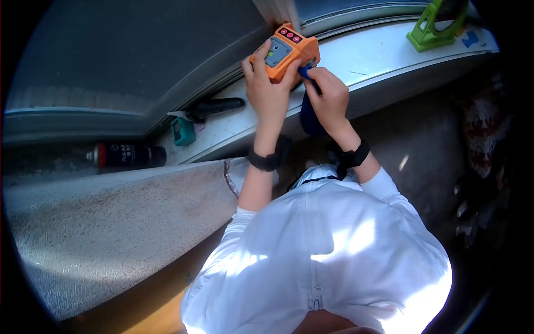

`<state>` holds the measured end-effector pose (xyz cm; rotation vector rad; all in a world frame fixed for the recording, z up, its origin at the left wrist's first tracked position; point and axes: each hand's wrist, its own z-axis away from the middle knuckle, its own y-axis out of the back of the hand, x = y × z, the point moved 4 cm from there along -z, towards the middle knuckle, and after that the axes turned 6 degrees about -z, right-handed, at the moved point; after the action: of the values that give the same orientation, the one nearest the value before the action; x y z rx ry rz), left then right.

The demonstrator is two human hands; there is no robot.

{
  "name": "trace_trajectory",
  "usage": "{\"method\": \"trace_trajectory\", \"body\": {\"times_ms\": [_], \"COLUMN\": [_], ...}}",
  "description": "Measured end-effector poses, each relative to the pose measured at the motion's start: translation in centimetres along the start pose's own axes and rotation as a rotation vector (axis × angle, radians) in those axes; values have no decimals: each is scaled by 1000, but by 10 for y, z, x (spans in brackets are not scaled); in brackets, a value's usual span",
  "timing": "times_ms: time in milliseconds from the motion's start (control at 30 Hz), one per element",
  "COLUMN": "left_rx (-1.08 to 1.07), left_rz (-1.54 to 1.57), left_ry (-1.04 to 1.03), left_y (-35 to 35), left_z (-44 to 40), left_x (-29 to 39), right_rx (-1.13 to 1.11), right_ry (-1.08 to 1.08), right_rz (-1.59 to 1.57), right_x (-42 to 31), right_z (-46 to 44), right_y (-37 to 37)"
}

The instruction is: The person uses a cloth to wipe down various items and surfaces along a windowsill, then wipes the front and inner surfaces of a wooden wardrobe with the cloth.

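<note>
My left hand is closed around an orange device with a grey face and a row of red buttons, held over the white sill. Close to its lower right side, my right hand pinches a blue piece that looks like cloth. The blue piece touches or nearly touches the device's edge. A darker blue part hangs below the right hand's fingers; whether both parts are one thing I cannot tell. Black bands circle both wrists.
On the white sill stand a green stand and a small blue piece at right. A black-handled tool and a teal holder lie left. A black spray can rests beyond them, beside the window glass.
</note>
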<state>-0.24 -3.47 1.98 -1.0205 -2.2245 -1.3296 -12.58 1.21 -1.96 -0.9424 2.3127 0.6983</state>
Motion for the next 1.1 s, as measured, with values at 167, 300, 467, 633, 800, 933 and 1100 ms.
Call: {"method": "trace_trajectory", "body": {"times_ms": [167,300,467,633,800,933,1100], "left_rx": [-23,-16,-24,-19,4,40,49], "left_rz": [-32,-56,-36,-30,-46,-89,-83], "left_ry": [-19,-27,1,7,-30,-84,-92], "left_y": [13,10,9,7,4,1,-2], "left_z": [-1,-1,0,0,0,1,1], "left_x": [-5,-6,-3,-1,-4,-6,-7], "right_rx": [-12,-47,-58,-41,-18,-47,-8], "right_ry": [97,-29,-523,-549,-494,-472,-439], "right_rz": [57,-27,-465,-475,-450,-369,-323], "right_x": [-14,-8,11,14,15,12,10], "right_z": [7,4,8,15,15,8,2], "right_y": [-11,-4,-12,-14,-13,-9,-9]}}
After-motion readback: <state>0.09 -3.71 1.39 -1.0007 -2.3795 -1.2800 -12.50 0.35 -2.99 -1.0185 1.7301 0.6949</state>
